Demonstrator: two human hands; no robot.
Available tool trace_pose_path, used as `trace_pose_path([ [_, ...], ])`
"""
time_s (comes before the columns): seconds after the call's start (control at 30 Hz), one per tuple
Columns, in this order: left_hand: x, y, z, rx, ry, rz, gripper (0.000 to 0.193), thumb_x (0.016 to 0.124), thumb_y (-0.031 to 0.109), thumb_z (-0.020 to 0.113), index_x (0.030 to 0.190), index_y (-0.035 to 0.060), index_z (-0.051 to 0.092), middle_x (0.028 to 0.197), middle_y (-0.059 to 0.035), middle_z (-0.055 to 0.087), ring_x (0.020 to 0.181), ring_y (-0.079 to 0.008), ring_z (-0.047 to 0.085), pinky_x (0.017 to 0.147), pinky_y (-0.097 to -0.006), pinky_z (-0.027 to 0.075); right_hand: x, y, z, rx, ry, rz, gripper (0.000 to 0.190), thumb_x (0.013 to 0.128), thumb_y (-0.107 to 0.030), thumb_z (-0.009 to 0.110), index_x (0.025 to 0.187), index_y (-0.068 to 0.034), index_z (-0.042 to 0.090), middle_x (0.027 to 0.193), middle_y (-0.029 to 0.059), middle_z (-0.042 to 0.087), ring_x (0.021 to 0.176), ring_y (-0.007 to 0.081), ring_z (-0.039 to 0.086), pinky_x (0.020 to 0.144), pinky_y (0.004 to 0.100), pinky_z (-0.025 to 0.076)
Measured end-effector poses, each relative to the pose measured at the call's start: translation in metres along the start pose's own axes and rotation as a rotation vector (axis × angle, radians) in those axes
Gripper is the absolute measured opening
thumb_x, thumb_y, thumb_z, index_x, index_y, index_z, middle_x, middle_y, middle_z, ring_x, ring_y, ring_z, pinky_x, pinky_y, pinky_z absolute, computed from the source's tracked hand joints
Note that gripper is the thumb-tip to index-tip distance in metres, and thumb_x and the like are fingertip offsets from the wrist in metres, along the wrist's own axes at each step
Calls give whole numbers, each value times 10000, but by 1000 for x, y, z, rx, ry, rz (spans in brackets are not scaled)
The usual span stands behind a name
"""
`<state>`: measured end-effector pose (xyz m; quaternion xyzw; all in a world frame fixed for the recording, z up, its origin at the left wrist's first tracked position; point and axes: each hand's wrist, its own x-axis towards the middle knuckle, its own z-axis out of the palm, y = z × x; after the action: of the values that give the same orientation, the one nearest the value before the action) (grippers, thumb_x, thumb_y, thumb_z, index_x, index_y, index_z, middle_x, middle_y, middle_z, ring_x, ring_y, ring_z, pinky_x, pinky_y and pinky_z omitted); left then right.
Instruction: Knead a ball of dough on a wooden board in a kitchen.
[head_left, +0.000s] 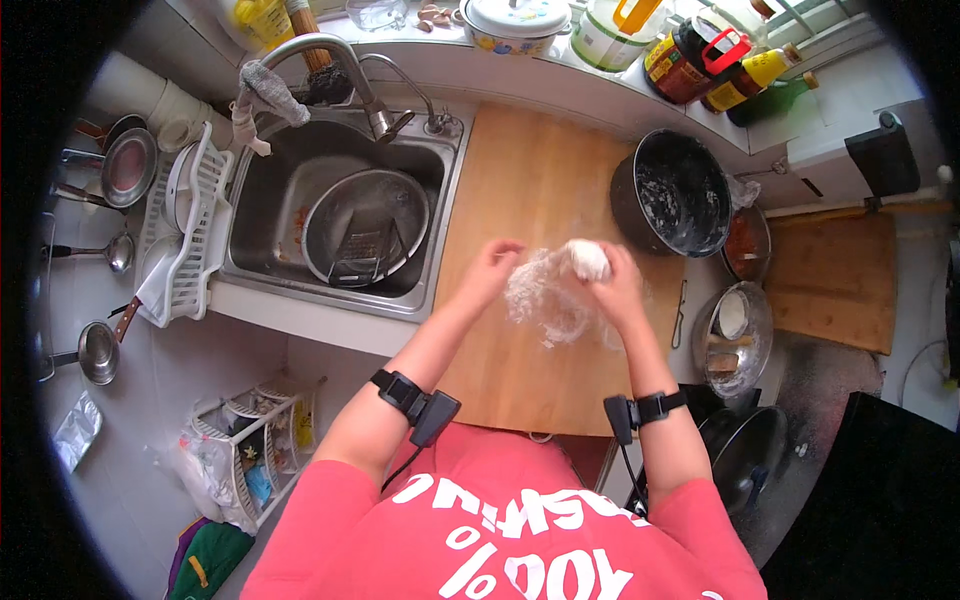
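A lump of white dough (589, 259) is in my right hand (619, 279), whose fingers curl around its right side above the wooden board (517, 375). My left hand (492, 268) hovers over the board to the left of the dough, with its fingers bent and slightly apart and nothing visible in them. Loose white flour (544, 300) is spread on the board between and below both hands. Behind my right hand stands a dark deep pot (679, 195), tilted, with white floury residue inside.
Left of the board, a steel sink (259, 202) holds a metal basin (319, 217) with a box grater (365, 244). A metal bowl (761, 330) with a small bowl and wooden pieces sits at right. A lidded enamel pot (517, 34) and bottles (757, 79) line the sill.
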<state>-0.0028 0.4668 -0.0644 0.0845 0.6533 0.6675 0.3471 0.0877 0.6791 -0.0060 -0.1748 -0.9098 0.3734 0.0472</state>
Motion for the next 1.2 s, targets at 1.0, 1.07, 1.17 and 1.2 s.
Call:
trace_pose_path([
  [1.0,-49,-19,17,496,-125,-103,397,855,374,627,931,-7,550,868,-175,630,808,-284,620,728,-376,483,-46,-16,102,-321,-70,-319,237,787,-190,566,992,-69,569,1080,111,554,1074,303,496,980,420,353],
  [1.07,-49,-19,16,577,-180,-131,387,854,367,627,923,-5,545,859,-173,625,800,-281,616,723,-376,483,-48,-14,103,-326,-110,-306,230,776,-197,578,971,-75,574,1071,108,555,1072,301,495,980,426,351],
  [1.17,-52,-36,14,519,-145,-101,336,871,335,603,915,6,553,839,-166,629,769,-289,621,707,-380,483,-41,-9,106,-328,-68,-413,192,774,-203,581,923,-82,568,1007,96,555,1022,296,507,960,434,353],
  [1.2,-52,-40,13,433,-108,-105,306,880,313,590,913,11,558,823,-158,634,759,-292,625,702,-381,483,-38,-9,105,-318,-66,-436,174,778,-201,579,911,-89,567,989,92,554,1008,293,509,945,437,357],
])
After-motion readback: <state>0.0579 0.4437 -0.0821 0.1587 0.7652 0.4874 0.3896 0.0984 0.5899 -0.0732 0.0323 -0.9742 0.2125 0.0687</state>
